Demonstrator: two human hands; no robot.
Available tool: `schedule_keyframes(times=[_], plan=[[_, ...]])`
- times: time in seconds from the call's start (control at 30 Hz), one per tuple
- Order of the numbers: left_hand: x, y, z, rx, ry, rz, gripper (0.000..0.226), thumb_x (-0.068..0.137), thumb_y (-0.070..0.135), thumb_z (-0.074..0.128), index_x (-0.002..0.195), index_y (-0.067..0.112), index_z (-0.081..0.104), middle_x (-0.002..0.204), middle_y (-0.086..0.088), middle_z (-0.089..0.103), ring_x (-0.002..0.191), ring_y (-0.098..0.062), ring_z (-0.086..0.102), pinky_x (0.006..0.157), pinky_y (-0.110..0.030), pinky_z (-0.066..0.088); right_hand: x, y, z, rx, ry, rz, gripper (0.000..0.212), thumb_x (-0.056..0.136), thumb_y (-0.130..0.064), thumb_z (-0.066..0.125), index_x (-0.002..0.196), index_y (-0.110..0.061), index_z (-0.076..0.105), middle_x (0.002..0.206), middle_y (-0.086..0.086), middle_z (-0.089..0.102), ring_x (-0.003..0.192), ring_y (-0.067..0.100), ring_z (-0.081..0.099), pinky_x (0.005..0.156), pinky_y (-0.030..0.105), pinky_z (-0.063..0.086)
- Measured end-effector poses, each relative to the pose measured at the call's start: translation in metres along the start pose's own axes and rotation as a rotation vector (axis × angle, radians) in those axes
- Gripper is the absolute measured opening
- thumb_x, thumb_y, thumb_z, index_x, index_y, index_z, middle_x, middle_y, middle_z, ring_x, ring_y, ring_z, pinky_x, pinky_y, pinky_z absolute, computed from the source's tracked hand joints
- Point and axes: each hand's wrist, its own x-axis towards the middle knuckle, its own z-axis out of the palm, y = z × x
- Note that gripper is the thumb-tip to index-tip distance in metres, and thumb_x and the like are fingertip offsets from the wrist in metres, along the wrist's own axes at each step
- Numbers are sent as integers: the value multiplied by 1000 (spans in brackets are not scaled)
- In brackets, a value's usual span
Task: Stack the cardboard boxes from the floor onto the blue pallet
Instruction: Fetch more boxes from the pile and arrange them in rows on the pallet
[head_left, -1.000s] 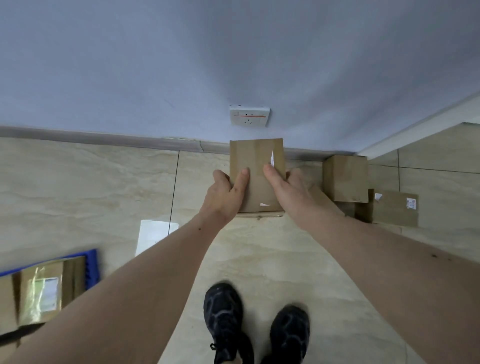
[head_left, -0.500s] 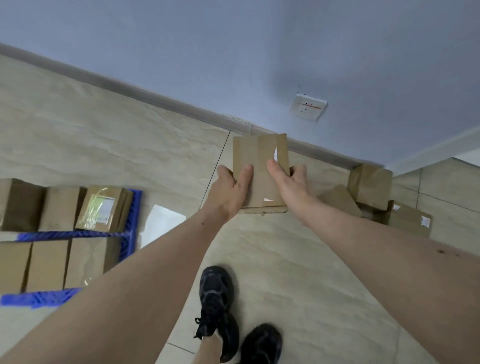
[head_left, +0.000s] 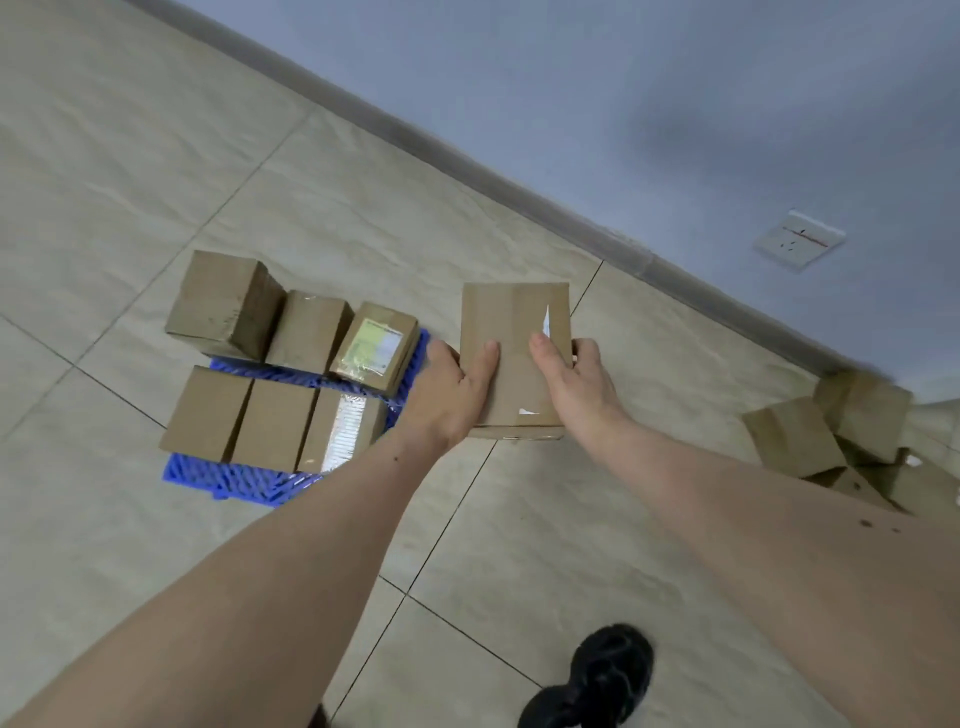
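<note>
I hold a flat brown cardboard box (head_left: 511, 338) in the air with both hands. My left hand (head_left: 447, 395) grips its left side and my right hand (head_left: 576, 384) grips its right side, thumbs on top. The box hangs just right of the blue pallet (head_left: 244, 480), which lies on the tiled floor at left. Several cardboard boxes stand on the pallet in two rows, among them a labelled one (head_left: 376, 347) at the back right and one with a silver strip (head_left: 343, 436) at the front right.
More cardboard boxes (head_left: 795, 436) lie in a heap on the floor by the wall at the far right. A white wall socket (head_left: 799, 240) sits low on the blue-grey wall. My black shoe (head_left: 597, 680) shows at the bottom.
My view has swung left with the box held in both hands. The pallet has come fully into view and the floor heap has slid to the right edge.
</note>
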Motion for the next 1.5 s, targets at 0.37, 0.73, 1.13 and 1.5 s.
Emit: schedule_keyframes(times=[0.37, 0.73, 1.13, 1.5], plan=[[24, -92, -184, 133, -11, -11, 54, 92, 61, 42, 110, 10, 46, 99, -1, 56, 96, -22, 52, 79, -30, 35, -40, -67, 193, 99, 13, 10, 50, 92, -58, 49, 123, -19, 48, 110, -1, 60, 106, 21, 58, 93, 36, 45], [117, -122, -260, 326, 144, -71, 60, 85, 60, 55, 119, 11, 48, 119, -6, 58, 110, -27, 55, 83, -36, 44, 32, -115, 285, 58, -80, 72, 57, 88, -61, 52, 131, -24, 43, 118, -5, 56, 110, 20, 55, 98, 38, 44], [233, -173, -278, 651, 196, 35, 71, 83, 59, 56, 135, 12, 43, 146, -5, 35, 136, -28, 27, 110, -37, 27, 124, -108, 370, 116, -24, 199, 66, 86, -60, 52, 139, -23, 40, 127, 0, 58, 111, 24, 57, 102, 42, 43], [257, -189, -268, 749, 163, -11, 63, 85, 59, 56, 128, 13, 49, 138, -4, 36, 127, -27, 34, 91, -41, 42, 154, -90, 401, 137, 16, 245, 62, 90, -56, 47, 142, -25, 36, 135, 3, 54, 120, 29, 53, 108, 48, 37]])
